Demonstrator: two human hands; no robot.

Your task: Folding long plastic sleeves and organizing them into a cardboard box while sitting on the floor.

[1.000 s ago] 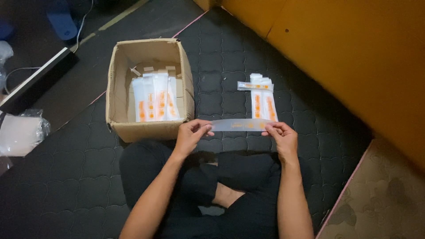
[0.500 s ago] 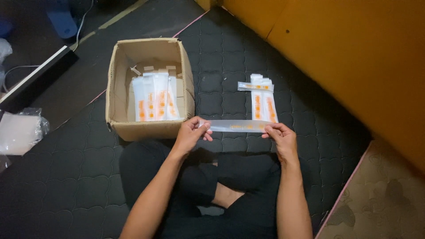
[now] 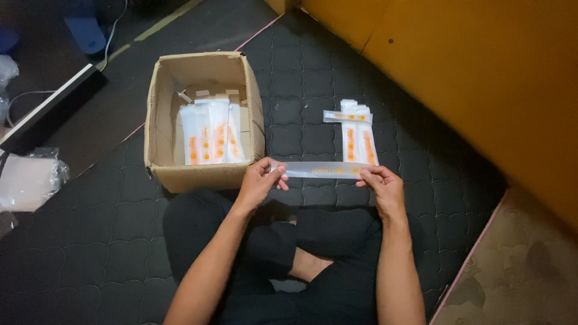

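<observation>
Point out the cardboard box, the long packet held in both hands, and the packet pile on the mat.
cardboard box (image 3: pixel 205 177), head view, front wall.
long packet (image 3: pixel 322 170), head view, middle.
packet pile (image 3: pixel 356 135), head view, centre.

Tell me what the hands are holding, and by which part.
Both hold one long, clear plastic packet with orange print, stretched level: left hand pinches its left end, right hand its right end.

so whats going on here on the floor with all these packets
A person sits cross-legged on a dark quilted mat, holding one long clear packet stretched flat between both hands, the left hand pinching one end and the right hand the other. An open cardboard box beside the left hand holds more white and orange packets standing upright. A small pile of the same packets lies on the mat just beyond the right hand.
</observation>
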